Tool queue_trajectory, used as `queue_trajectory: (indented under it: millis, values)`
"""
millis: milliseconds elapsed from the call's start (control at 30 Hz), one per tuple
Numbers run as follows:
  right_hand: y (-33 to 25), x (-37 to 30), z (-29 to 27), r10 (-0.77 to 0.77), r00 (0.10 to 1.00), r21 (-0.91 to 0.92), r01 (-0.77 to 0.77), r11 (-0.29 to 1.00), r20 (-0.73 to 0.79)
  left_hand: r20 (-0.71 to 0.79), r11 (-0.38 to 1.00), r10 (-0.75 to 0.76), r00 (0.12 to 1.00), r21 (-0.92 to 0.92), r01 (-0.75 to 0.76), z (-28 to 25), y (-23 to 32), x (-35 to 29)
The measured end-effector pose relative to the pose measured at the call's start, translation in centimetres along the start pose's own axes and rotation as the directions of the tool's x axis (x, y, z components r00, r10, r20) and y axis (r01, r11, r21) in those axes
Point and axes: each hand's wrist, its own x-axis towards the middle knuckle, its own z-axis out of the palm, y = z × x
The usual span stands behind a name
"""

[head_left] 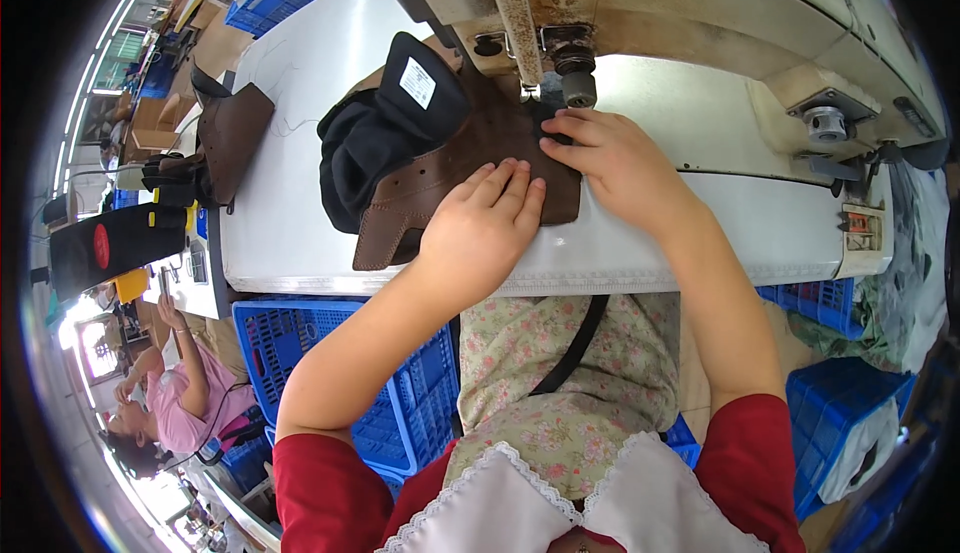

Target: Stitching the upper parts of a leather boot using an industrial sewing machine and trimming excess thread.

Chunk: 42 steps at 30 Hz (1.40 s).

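Observation:
A dark brown leather piece [410, 191], shaped like part of a shoe upper with stitched edges, lies beneath the head of a sewing machine [690, 8]. Folded black lining [365, 143] with a white label [417, 84] bulges up from its left side. My left hand [480, 228] rests on the leather, fingers stretched out and close together. Close to the needle area [530, 91], my right hand [625, 168] has its fingers extended onto the leather's right edge; its fingertips press down there. The stitching point is partly hidden by the machine and leather.
Another brown leather piece [232, 138] hangs at the white table's [290, 223] left edge. Blue crates [330, 353] stand below, with another blue crate [845, 413] at right. A co-worker in pink [195, 393] sits at the left. The machine arm overhangs the table's far side.

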Motion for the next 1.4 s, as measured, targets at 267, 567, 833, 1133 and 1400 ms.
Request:
queue_trajectory:
  millis: [267,567,833,1133,1400]
  values:
    - [-0.4,-0.1,0.0,0.014,0.999,0.003,-0.014,1.000,-0.031,-0.009,0.999,0.039,0.999,-0.024,-0.039,-0.1,-0.5,0.1]
    - [-0.4,0.2,-0.4,0.055,0.997,0.023,-0.054,0.998,-0.049,-0.015,0.999,0.038,0.999,0.018,-0.038,0.4,0.5,0.8]
    - [-0.5,0.4,-0.2,0.031,0.996,0.001,-0.031,1.000,-0.087,-0.035,0.999,0.034,0.999,0.014,-0.034,0.4,0.3,0.6]
    - [-0.3,0.4,0.0,0.026,0.996,-0.024,-0.028,0.999,-0.085,-0.030,0.999,0.042,0.999,0.024,-0.041,0.3,0.4,0.6]
    - [-0.2,0.5,-0.1,0.027,0.995,-0.027,-0.030,0.999,-0.096,-0.044,0.999,0.044,0.998,0.020,-0.043,0.5,0.3,0.8]
